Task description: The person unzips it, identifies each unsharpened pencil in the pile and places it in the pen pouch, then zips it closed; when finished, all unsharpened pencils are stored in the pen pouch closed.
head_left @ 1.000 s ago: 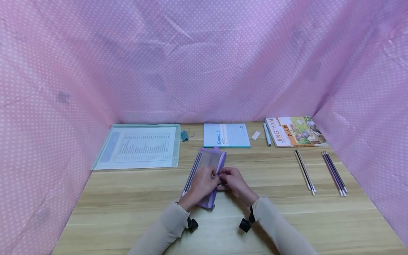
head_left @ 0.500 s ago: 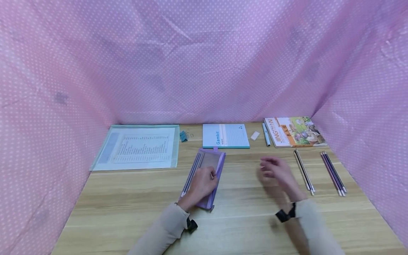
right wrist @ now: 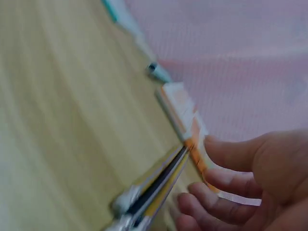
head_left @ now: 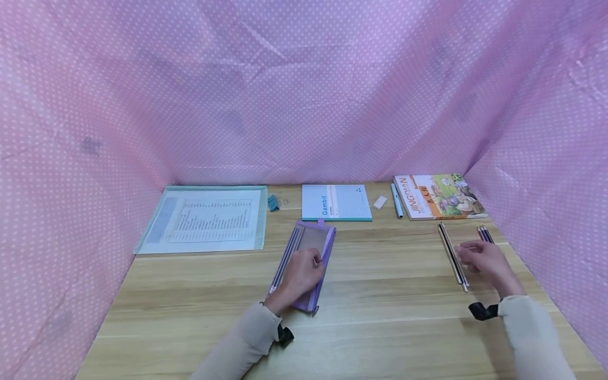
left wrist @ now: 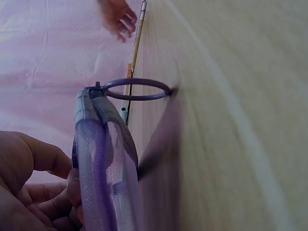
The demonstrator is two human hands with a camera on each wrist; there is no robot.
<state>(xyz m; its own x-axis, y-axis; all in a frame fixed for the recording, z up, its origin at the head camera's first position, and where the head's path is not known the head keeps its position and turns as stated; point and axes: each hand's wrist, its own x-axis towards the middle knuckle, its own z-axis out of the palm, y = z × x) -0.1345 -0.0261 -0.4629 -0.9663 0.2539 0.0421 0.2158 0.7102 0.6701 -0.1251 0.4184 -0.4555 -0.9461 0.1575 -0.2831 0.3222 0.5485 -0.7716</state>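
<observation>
A purple mesh zip pouch (head_left: 311, 236) lies on the table at the centre, with several striped pencils (head_left: 288, 258) along its left side. My left hand (head_left: 304, 272) pinches the pouch's edge; the left wrist view shows the pouch (left wrist: 92, 163) parted at the top, a ring at its zip end. On the right side, my right hand (head_left: 489, 262) hovers between two pencil groups, fingers loosely bent and holding nothing. Close by its fingertips are the pale and dark pencils (right wrist: 161, 185) of the nearer group. It partly covers the farther group of dark pencils (head_left: 485, 234).
Along the back lie a document folder (head_left: 201, 219), a teal binder clip (head_left: 273, 203), a Gambit notebook (head_left: 337, 202), a white eraser (head_left: 380, 202), a light blue pen (head_left: 397, 200) and a picture-covered book (head_left: 439, 196). Pink dotted cloth (head_left: 304, 105) hangs behind and at both sides.
My right hand has left the pouch and travelled right across the table to the pencil groups. My left hand stays on the pouch.
</observation>
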